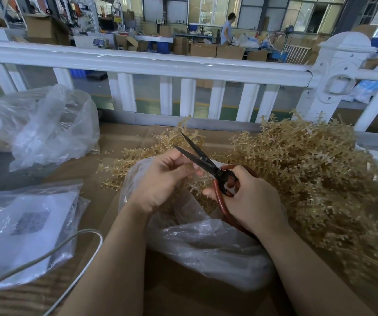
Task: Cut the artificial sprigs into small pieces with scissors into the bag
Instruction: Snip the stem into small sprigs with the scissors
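Observation:
My right hand (249, 199) grips the red-brown handles of a pair of scissors (203, 158); the dark blades are parted and point up and to the left. My left hand (163, 179) has its fingers curled just left of the blades, pinching something small; I cannot make out what it is. Both hands hover over a clear plastic bag (206, 245) with pale cut pieces inside. A big heap of tan artificial sprigs (315, 169) lies to the right, and more sprigs (124, 163) spread behind the bag.
A cardboard sheet (183, 293) covers the work surface. A crumpled clear bag (46, 131) sits at the back left, a flat bag with a printed sheet (26, 226) at the front left, and a white cable (53, 256) crosses it. A white railing (160, 65) borders the far edge.

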`<state>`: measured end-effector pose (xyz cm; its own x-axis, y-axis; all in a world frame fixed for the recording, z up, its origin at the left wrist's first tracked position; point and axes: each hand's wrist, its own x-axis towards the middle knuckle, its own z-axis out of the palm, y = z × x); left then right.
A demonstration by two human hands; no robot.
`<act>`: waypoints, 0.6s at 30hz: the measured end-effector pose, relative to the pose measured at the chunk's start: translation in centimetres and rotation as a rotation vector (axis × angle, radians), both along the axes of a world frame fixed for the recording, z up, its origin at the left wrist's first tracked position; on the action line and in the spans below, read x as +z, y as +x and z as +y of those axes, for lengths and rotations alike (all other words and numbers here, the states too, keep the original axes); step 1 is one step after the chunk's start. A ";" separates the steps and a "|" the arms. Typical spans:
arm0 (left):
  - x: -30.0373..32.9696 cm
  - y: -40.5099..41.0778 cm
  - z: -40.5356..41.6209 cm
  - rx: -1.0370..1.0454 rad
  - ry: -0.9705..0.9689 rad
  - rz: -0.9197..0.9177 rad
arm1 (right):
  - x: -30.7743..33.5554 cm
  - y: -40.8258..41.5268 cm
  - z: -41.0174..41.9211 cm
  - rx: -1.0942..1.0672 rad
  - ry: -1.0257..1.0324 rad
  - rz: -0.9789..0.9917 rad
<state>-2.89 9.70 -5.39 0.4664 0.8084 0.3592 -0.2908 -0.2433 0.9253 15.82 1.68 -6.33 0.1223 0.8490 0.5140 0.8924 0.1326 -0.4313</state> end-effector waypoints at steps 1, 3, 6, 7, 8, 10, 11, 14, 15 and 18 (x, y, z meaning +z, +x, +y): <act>0.0 0.0 0.0 -0.001 -0.002 -0.001 | 0.0 0.0 0.0 0.000 0.002 0.001; -0.1 -0.1 0.1 -0.008 -0.008 -0.005 | 0.1 -0.1 -0.1 -0.006 -0.002 -0.002; -0.1 -0.1 0.1 -0.017 -0.006 -0.021 | 0.1 -0.1 0.0 -0.014 -0.008 -0.015; 0.0 -0.1 0.0 -0.016 -0.005 -0.023 | 0.1 -0.1 0.1 -0.014 -0.010 -0.017; 0.1 -0.2 -0.1 -0.015 -0.001 -0.022 | 0.0 0.0 0.1 -0.015 -0.006 -0.021; 0.3 -0.2 -0.3 -0.017 0.012 -0.019 | -0.1 0.0 0.2 -0.017 0.007 -0.037; 0.4 -0.2 -0.3 -0.017 0.013 -0.019 | -0.1 0.0 0.2 -0.016 0.003 -0.045; 0.4 -0.2 -0.2 0.032 -0.013 -0.013 | 0.3 -0.1 -0.1 -0.009 -0.064 -0.011; 0.4 -0.2 -0.1 0.052 -0.033 -0.018 | 0.6 -0.2 -0.2 -0.011 -0.092 0.020; 0.5 -0.2 0.1 0.071 -0.076 -0.034 | 1.2 -0.6 -0.4 0.047 -0.154 0.256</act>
<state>-3.04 9.76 -4.91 0.3960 0.8643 0.3102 -0.3069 -0.1938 0.9318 15.20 1.28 -5.08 0.1903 0.9222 0.3365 0.7464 0.0868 -0.6599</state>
